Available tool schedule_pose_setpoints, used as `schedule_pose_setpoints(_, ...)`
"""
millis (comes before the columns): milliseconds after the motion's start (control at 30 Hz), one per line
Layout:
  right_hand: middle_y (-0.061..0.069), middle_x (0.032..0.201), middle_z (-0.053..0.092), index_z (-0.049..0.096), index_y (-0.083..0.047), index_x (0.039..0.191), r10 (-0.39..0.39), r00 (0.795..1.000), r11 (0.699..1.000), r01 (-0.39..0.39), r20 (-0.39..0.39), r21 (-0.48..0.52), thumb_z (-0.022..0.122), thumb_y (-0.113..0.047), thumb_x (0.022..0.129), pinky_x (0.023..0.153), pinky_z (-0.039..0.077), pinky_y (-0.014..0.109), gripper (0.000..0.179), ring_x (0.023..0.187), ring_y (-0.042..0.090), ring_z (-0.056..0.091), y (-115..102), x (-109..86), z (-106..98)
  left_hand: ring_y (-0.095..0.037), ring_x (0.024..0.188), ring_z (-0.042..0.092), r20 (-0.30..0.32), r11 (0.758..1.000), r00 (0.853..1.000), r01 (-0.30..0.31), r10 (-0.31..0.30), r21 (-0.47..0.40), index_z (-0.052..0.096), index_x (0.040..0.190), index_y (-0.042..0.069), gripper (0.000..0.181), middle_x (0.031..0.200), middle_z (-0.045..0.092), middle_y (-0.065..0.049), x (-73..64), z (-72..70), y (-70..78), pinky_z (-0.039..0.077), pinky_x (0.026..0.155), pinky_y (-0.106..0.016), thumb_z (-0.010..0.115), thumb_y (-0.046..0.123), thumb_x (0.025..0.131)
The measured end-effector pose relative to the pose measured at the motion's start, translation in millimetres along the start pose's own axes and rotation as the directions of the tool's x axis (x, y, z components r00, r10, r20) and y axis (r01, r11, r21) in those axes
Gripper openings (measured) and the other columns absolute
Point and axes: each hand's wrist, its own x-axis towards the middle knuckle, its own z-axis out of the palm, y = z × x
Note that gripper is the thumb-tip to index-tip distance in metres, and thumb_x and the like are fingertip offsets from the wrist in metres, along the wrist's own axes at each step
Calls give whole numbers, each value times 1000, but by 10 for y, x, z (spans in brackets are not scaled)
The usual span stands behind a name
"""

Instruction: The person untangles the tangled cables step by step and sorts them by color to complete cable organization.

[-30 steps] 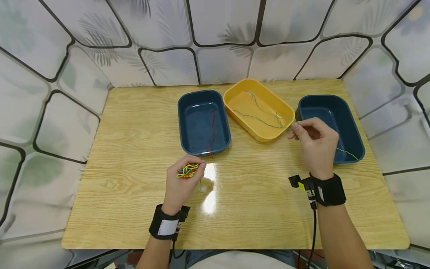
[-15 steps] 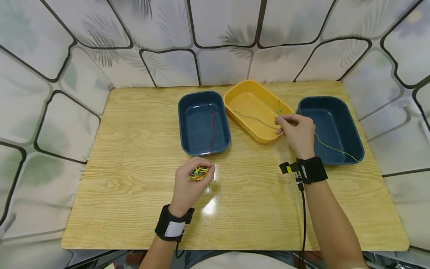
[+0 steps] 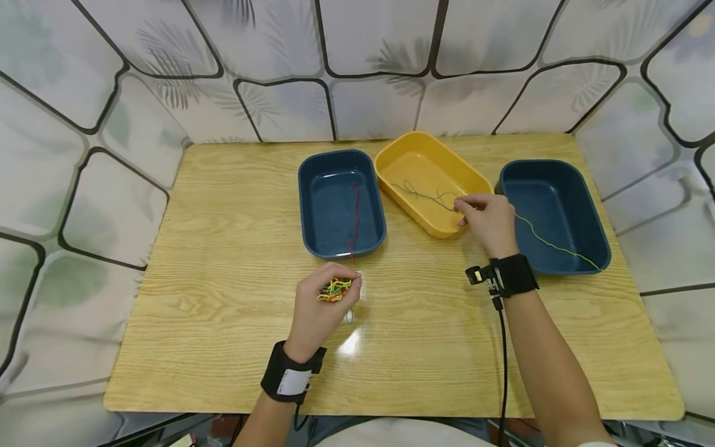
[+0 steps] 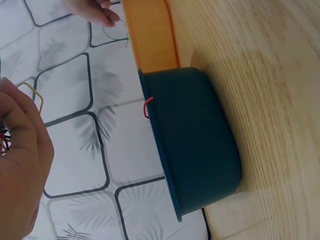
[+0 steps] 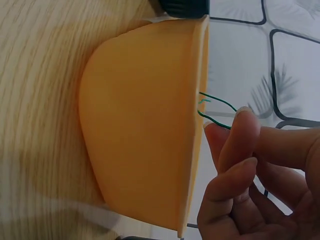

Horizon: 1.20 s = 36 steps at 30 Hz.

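Observation:
My left hand (image 3: 315, 307) holds a tangled bundle of yellow, green and red strings (image 3: 335, 289) in its curled fingers, in front of the left blue container. A yellow strand (image 4: 36, 94) loops out from that hand in the left wrist view. My right hand (image 3: 490, 225) is at the front right corner of the yellow container (image 3: 410, 162), pinching green string (image 5: 220, 98) between thumb and fingertip just above the rim. More green string (image 3: 426, 195) trails across the container's floor. Part of the bundle is hidden by the left fingers.
In the left blue container (image 3: 325, 214) lies a red string (image 3: 356, 217), one end hanging over the front rim. A yellow-green string (image 3: 550, 244) crosses the right blue container (image 3: 550, 186). Patterned fabric walls (image 3: 374, 102) border the wooden table (image 3: 212, 248).
My right hand has come leftward from beside the right blue container to the yellow one's corner, and the green string there has shifted. My left hand has drifted slightly right with its bundle.

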Motion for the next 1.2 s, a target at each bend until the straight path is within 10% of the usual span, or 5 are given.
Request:
schedule_pose_setpoints(300, 14, 72, 72, 75, -1, 117, -61, 998, 994, 61, 0, -86, 69, -20, 98, 53, 37, 27, 27, 61, 20, 67, 15, -79, 9, -21, 90, 66, 2, 999, 999, 32, -32, 5, 74, 103, 3, 13, 100, 70, -6, 22, -8, -3, 54, 79, -31, 72, -1, 90)
schedule_pose_setpoints(533, 8, 102, 74, 74, -7, 120, -268, 962, 963, 267, 48, 28, 69, -18, 98, 45, 37, 23, 25, 62, 9, 66, -292, -254, 7, -21, 90, 65, -7, 999, 999, 33, -33, 10, 67, 121, 2, 33, 101, 69, -11, 132, 7, 40, 53, 74, -26, 72, -6, 89)
schedule_pose_setpoints(667, 2, 95, 73, 75, -9, 118, -461, 879, 886, 447, 125, 121, 72, -12, 95, 51, 43, 23, 24, 65, 10, 65, -523, -429, 35, -29, 88, 67, -7, 999, 999, 33, -33, 16, 59, 124, -8, 40, 96, 68, -19, 184, 21, 226, 51, 74, -24, 71, -15, 86)
schedule_pose_setpoints(933, -4, 108, 68, 75, -11, 119, -708, 633, 706, 629, 312, 325, 79, -5, 88, 63, 48, 25, 32, 80, 7, 57, -871, -747, 169, -32, 82, 68, 59, 1000, 998, 20, -21, 15, 52, 113, -13, 37, 92, 68, -21, 242, 38, 435, 51, 69, -26, 71, -19, 82)
schedule_pose_setpoints(1200, -2, 104, 66, 79, -8, 106, -777, 538, 628, 644, 327, 437, 79, -2, 86, 61, 50, 27, 21, 83, 8, 58, -939, -892, 343, -28, 83, 67, 127, 1000, 992, -9, 10, -14, 56, 104, -9, 32, 96, 67, -20, 178, 102, 286, 53, 69, -27, 72, -21, 79)
